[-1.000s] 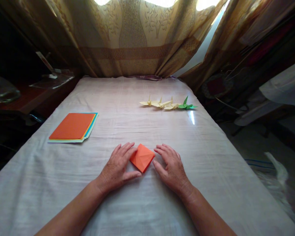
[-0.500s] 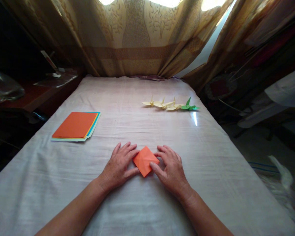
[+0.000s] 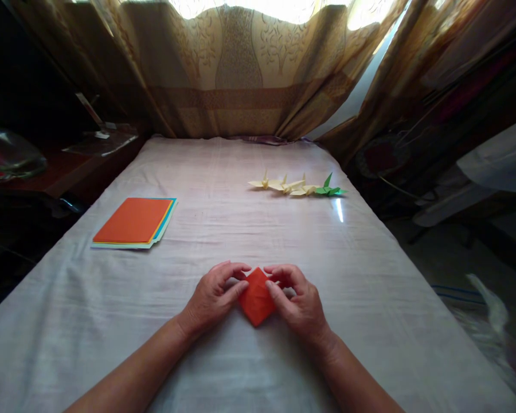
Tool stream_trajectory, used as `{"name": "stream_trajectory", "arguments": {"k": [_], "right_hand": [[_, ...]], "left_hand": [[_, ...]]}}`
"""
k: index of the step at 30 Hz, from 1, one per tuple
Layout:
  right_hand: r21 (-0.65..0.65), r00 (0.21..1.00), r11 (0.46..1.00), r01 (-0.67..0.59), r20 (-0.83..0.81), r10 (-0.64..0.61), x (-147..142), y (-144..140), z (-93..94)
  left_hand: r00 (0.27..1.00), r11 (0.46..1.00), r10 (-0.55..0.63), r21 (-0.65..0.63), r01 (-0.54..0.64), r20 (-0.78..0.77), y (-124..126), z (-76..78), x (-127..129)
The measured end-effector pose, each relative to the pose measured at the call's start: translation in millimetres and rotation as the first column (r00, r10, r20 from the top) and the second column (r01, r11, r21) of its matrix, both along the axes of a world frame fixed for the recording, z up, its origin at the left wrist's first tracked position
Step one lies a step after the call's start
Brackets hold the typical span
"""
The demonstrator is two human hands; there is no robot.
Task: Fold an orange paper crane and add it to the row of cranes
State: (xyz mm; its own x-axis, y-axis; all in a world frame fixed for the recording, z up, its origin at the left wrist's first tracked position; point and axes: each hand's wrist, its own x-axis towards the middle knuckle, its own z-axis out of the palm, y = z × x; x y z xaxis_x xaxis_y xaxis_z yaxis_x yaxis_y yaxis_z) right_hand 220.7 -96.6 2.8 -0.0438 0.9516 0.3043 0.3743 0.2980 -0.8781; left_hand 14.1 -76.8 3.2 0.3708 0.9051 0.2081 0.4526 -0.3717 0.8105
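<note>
Item: folded orange paper (image 3: 257,301), on the cloth-covered surface (image 3: 370,287).
Handling: judged light, thin, creasable; take by its edges.
Hands: left hand (image 3: 212,298) and right hand (image 3: 298,301) pinch its upper sides.

I see both hands at the near middle of the cloth-covered surface (image 3: 370,298), closed on a folded orange paper (image 3: 257,303). My left hand (image 3: 212,297) pinches its left edge, my right hand (image 3: 298,301) its right edge, fingers (image 3: 241,268) curled over the top corner. A stack of coloured sheets (image 3: 133,222) (orange on top) lies near the left edge. Four paper cranes (image 3: 296,185), three yellow and one green, sit in a row toward the far right edge.
</note>
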Motion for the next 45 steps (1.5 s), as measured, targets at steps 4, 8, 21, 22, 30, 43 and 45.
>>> {"name": "stream_trajectory", "arguments": {"k": [4, 8, 21, 22, 30, 43, 45], "right_hand": [[-0.005, 0.997, 0.999, 0.046, -0.065, -0.046, -1, -1, 2.5], [0.046, 0.998, 0.999, -0.028, -0.048, 0.031, 0, 0, 5.9], [0.538, 0.839, 0.829, -0.152, 0.514, -0.18, 15, 11, -2.4], [0.517, 0.828, 0.839, -0.168, 0.536, -0.164, 14, 11, -4.1], [0.306, 0.817, 0.932, -0.193, 0.577, -0.02, 14, -1, -3.3], [0.309, 0.811, 0.93, -0.197, 0.584, -0.022, 12, 5, -9.3], [0.302, 0.818, 0.93, -0.208, 0.575, -0.004, 12, 6, -10.1]], "left_hand": [[0.945, 0.985, 0.139, -0.144, -0.1, 0.295, 3, 0.6, 6], [0.87, 0.951, 0.248, -0.278, -0.135, 0.425, 8, -2.7, 6], [0.995, 0.942, 0.079, 0.33, -0.054, -0.061, 3, -4.6, -2], [0.993, 0.937, 0.065, 0.349, -0.026, -0.101, 3, -6.0, -3], [0.942, 0.947, 0.057, 0.315, 0.054, -0.331, 3, -17.3, -4], [0.914, 0.969, 0.114, 0.248, -0.015, -0.39, 5, -18.2, 1], [0.91, 0.971, 0.115, 0.239, -0.018, -0.398, 5, -16.6, 2]]}}
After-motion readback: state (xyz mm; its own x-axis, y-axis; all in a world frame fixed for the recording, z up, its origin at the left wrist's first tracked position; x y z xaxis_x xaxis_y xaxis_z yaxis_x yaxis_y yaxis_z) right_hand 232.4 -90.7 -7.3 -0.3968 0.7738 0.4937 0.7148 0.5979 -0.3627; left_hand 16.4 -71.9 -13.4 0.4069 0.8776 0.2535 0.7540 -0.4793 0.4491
